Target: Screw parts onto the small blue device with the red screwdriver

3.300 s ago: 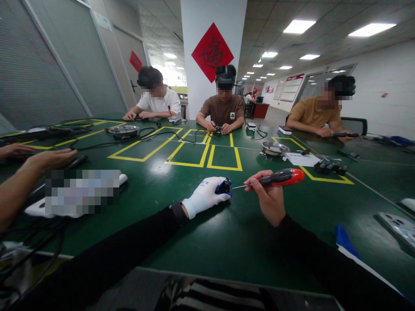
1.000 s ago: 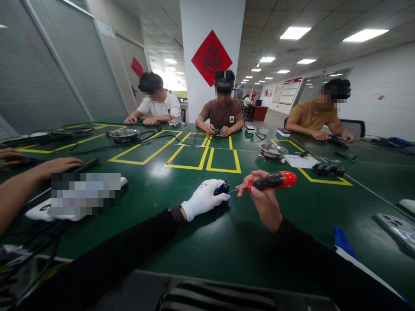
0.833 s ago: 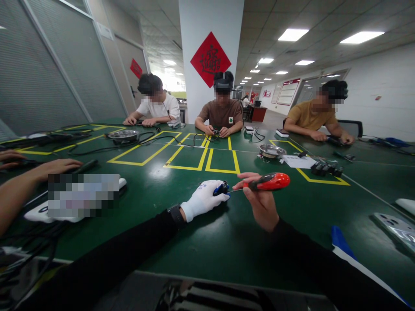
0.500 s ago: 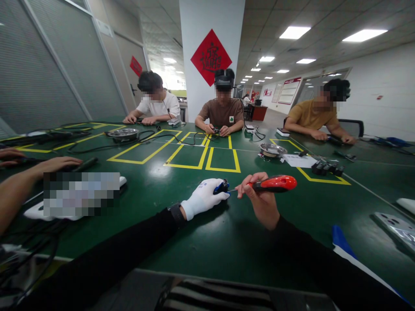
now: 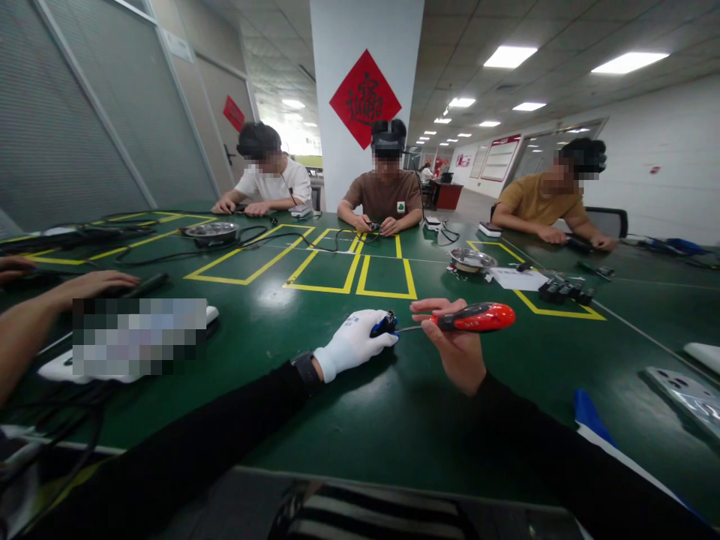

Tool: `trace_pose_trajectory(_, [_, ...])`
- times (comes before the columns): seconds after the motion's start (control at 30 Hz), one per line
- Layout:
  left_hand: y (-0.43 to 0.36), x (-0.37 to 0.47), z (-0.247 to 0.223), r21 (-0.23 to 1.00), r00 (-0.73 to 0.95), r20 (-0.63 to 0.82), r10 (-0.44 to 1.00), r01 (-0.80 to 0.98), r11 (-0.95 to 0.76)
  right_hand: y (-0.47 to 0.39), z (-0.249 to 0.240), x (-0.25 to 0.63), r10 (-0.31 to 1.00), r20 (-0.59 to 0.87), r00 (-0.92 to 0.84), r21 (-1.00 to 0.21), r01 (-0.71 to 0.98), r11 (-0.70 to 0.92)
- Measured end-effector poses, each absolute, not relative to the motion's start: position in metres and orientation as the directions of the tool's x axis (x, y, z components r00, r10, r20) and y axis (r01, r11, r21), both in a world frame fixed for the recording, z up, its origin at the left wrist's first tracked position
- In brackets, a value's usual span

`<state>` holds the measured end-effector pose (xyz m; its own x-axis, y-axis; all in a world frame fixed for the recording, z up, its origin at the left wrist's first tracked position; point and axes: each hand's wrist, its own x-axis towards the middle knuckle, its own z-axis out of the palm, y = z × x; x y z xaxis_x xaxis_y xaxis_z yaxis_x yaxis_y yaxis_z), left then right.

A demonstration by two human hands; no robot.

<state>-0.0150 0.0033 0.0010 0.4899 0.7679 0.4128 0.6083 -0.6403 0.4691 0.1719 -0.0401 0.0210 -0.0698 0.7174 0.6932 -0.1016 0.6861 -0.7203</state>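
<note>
My left hand (image 5: 355,342), in a white glove with blue fingertips, is closed on a small black part (image 5: 385,324) above the green table (image 5: 337,435). My bare right hand (image 5: 454,346) holds a screwdriver (image 5: 478,318) with a red and black handle, lying level with its shaft pointing left. The tip reaches the black part, but the exact contact is hidden by my glove. The thumb of my right hand lies under the front of the handle, and some fingers stretch out to the left above the shaft.
Metal bowls (image 5: 472,260) (image 5: 211,232), a paper sheet (image 5: 518,279) and black parts (image 5: 565,291) lie farther back. A phone (image 5: 683,394) is at right, a white device (image 5: 211,319) at left. Three people sit opposite; another person's hand (image 5: 95,285) is at left.
The fingers of my right hand have opened out and shifted along the screwdriver, whose handle has turned a little. My left hand stays in place with the black part.
</note>
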Motion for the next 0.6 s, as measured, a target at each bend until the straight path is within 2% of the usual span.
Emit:
trace_pose_trajectory(0.13, [0.003, -0.016, 0.002, 0.471, 0.486, 0.418, 0.768, 0.607, -0.640, -0.039, 0.020, 0.170, 0.758, 0.642, -0.115, -0.766, -0.154, 0.625])
trace_pose_trajectory(0.33, [0.003, -0.015, 0.002, 0.464, 0.491, 0.421, 0.763, 0.606, -0.646, -0.035, 0.014, 0.169, 0.800, 0.596, -0.067, -0.789, -0.238, 0.567])
trace_pose_trajectory(0.53, [0.003, -0.016, 0.002, 0.452, 0.489, 0.422, 0.763, 0.617, -0.645, -0.038, 0.022, 0.172, 0.757, 0.653, -0.030, -0.757, -0.075, 0.650])
trace_pose_trajectory(0.6, [0.002, -0.016, 0.002, 0.450, 0.491, 0.425, 0.760, 0.614, -0.648, -0.039, 0.026, 0.173, 0.753, 0.656, -0.054, -0.755, -0.068, 0.653])
